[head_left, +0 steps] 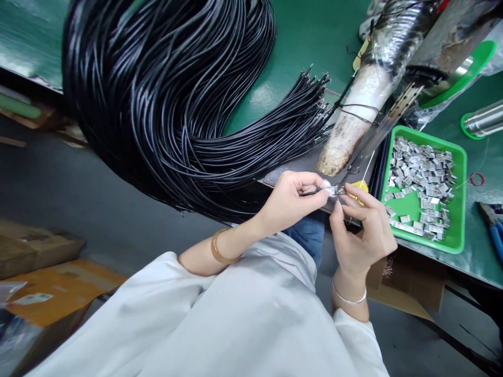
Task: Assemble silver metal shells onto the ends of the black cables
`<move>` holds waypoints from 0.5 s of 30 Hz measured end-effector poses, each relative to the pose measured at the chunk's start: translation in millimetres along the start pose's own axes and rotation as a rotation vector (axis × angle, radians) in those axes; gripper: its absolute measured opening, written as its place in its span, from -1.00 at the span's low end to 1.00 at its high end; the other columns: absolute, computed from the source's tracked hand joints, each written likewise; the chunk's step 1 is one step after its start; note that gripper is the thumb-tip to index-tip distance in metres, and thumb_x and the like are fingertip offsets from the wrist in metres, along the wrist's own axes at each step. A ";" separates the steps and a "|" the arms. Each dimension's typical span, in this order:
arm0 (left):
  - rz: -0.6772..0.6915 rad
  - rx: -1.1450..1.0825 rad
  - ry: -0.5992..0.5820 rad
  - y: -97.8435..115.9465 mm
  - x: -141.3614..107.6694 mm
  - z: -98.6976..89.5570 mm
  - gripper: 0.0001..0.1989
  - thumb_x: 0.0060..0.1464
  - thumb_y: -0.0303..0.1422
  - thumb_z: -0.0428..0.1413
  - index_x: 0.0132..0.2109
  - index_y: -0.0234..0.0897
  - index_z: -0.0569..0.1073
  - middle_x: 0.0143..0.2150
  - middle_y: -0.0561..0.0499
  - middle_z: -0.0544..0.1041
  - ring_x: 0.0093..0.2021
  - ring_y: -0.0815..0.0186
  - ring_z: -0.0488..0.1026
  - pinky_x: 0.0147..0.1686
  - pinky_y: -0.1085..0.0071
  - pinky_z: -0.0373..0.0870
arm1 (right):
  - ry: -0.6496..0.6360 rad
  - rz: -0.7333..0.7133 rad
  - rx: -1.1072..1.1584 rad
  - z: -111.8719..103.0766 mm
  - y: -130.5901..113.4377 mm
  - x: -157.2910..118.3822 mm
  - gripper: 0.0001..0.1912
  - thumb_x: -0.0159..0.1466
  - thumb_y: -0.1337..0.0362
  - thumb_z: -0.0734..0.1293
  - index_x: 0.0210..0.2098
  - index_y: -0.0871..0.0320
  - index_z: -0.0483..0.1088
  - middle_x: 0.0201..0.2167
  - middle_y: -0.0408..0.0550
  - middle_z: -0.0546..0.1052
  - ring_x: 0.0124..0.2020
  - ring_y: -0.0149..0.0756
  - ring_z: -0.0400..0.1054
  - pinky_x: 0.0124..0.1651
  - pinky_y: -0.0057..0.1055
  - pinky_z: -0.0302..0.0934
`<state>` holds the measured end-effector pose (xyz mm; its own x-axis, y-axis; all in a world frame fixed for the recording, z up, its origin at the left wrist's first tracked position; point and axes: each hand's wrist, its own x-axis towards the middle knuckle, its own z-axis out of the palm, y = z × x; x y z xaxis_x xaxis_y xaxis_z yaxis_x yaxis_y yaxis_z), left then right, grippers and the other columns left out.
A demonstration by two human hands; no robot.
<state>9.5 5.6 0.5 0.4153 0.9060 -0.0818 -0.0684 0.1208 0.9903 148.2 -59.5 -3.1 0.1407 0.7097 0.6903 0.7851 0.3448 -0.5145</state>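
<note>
My left hand [293,196] is closed, pinching the end of a black cable [312,193] together with a small silvery metal connector [334,190]. My right hand [363,228] meets the connector's other end, its index fingertip against the metal and its thumb bent just below. A thin silvery wire [367,168] runs down past the right fingers; whether they grip it too is unclear. Something yellow [360,189] shows behind these fingers. Just beyond both hands is the rounded, scorched tip of a pale wrapped tube [341,149].
A thick bundle of black cables [168,104] covers the left of the green table [306,31], stripped ends near the tube. A green tray [459,209] of small metal shells stands at right. Beyond are blue-handled pliers [495,233] and a metal spool [485,119]. Cardboard boxes [58,290] lie below.
</note>
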 end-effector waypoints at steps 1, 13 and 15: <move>0.007 -0.005 0.002 0.6 0.0 0.3 -0.83 0.11 -0.33 0.19 -0.35 -0.37 0.54 -0.58 0.15 0.19 -0.54 0.50 0.06 -0.52 0.50 0.01 | 0.014 0.007 -0.005 0.2 -0.7 0.9 -0.78 0.19 0.51 0.46 -0.29 0.11 0.41 -0.04 -0.05 0.64 -0.11 -0.28 0.61 -0.09 -0.33 0.60; 0.005 0.014 -0.076 -4.3 -1.6 -2.9 -0.85 0.12 -0.37 0.17 -0.37 -0.37 0.48 -0.57 0.21 0.06 -0.54 0.52 -0.04 -0.52 0.49 -0.10 | -0.010 0.053 0.057 -3.9 2.4 -4.4 -0.79 0.20 0.50 0.44 -0.26 0.10 0.43 -0.11 -0.06 0.66 -0.13 -0.27 0.61 -0.07 -0.33 0.56; -0.023 0.004 -0.117 -2.7 -4.2 -3.0 -0.86 0.11 -0.38 0.16 -0.38 -0.36 0.45 -0.57 0.22 0.04 -0.54 0.52 -0.07 -0.53 0.48 -0.13 | -0.024 0.168 0.065 -12.7 3.5 -7.2 -0.86 0.25 0.44 0.42 -0.24 0.09 0.45 -0.21 -0.10 0.67 -0.24 -0.28 0.62 -0.19 -0.36 0.54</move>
<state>5.3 2.8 -2.2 0.5196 0.8495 -0.0911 -0.0538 0.1390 0.9888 157.6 -71.2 -3.4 0.2511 0.7749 0.5801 0.7111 0.2589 -0.6537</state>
